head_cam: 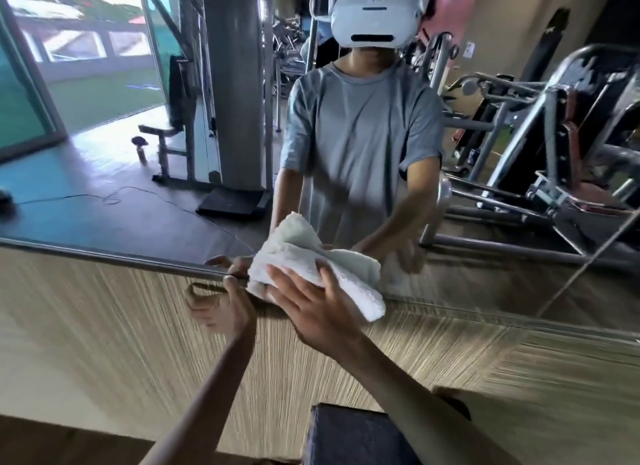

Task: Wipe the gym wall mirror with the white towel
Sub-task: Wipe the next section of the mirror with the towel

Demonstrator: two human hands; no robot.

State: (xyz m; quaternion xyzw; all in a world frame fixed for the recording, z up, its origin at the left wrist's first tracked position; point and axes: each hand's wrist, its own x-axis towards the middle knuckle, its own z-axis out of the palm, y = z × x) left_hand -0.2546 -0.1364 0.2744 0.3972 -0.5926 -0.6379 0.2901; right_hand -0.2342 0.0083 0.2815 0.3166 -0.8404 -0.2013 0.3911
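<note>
In the upper left of the frame the gym wall mirror (104,201) reflects a glass door open to daylight, dark floor and a cable machine by a grey pillar. A metal rail (114,256) runs along its lower edge. Under it the wall (104,343) is beige with a fine streaked texture, blurred here.

Left of centre, the left grip (220,307) has its thumb and fingers curled over that rail, seemingly as a brace.

Just to its right, the white towel (346,281) lies bunched against the bottom of the glass, lapping over the rail. The right grip (311,302) presses it flat with straight, spread fingers, pinching nothing.

The wiping looks under way at the lowest strip of glass. The next stroke likely calls for steady palm pressure while sliding the towel sideways or upward, with the cloth bunched under the palm. Much of the glass above remains to be covered.

At bottom centre sits a dark block (356,433). To the right, the mirror reflects steel-framed weight machines.
</note>
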